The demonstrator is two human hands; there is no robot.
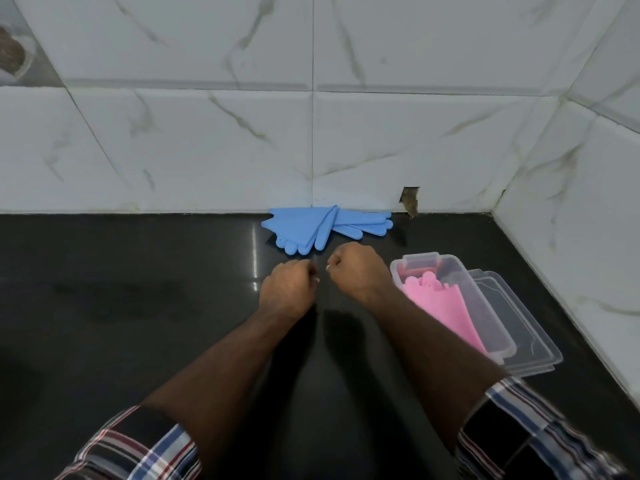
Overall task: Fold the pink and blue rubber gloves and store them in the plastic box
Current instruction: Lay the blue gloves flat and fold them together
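Observation:
The blue rubber gloves (322, 227) lie flat and overlapped on the black counter, against the wall's foot. The folded pink gloves (440, 304) lie inside the clear plastic box (401, 268) at the right. My left hand (289, 287) and my right hand (355, 270) hover side by side just in front of the blue gloves, both with fingers curled under and nothing in them. Neither hand touches the gloves or the box.
The box's clear lid (523, 327) lies under and beside the box toward the right wall. White marble tiles form the back wall and the right wall. A small broken hole (410, 199) shows in the tile base behind the gloves.

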